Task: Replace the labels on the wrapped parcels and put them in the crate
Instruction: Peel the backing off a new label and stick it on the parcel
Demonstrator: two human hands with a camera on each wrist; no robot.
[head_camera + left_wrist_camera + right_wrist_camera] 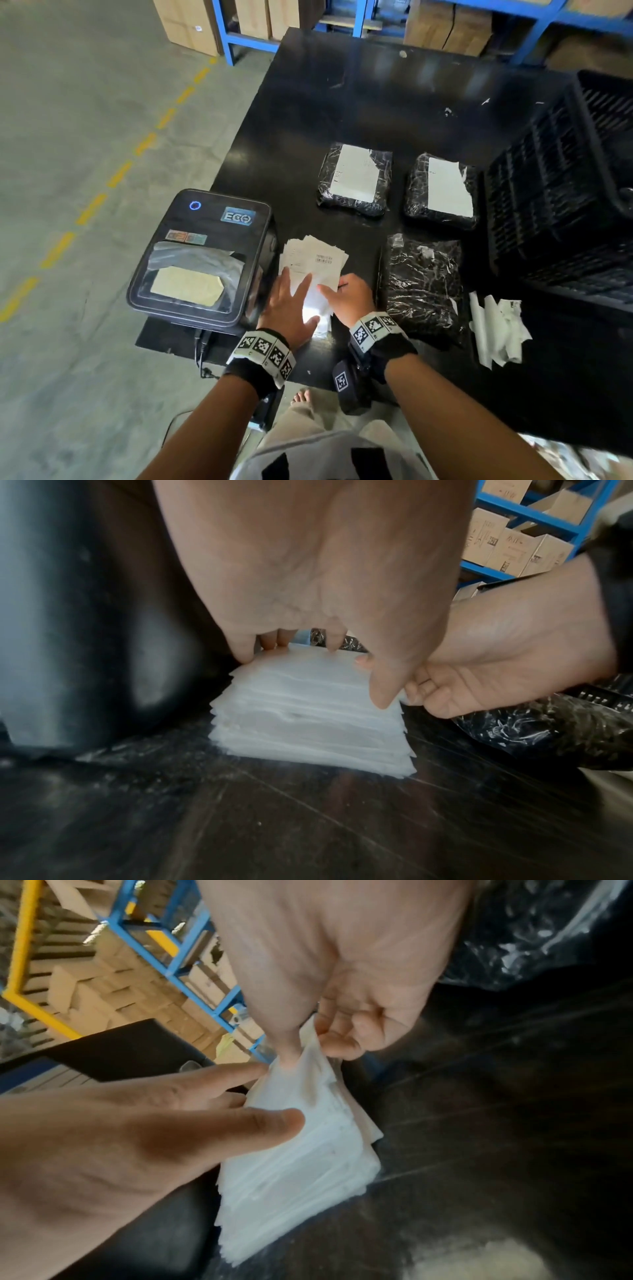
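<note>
Head view shows a black table with a loose stack of white paper labels lying flat on it. Everything else is told from that stack.

The left hand lies on the near left part of the stack, with its fingers straight and spread, pressing the papers down. It grips nothing. The left wrist view shows those fingertips touching the top sheet.

The right hand is at the near right edge of the stack. Its thumb and curled fingers pinch the edge of the top white label, which is lifted a little off the rest in the right wrist view.

Just left of the stack, touching it or nearly so, sits a black label printer with a clear lid.

Right of the stack lies a parcel wrapped in shiny black plastic with no label. Behind the stack lie two more black wrapped parcels, one with a white label and another with a white label farther right.

Far right of the stack stands a black plastic crate with slotted sides. Crumpled white paper strips lie on the table in front of the crate.
</note>
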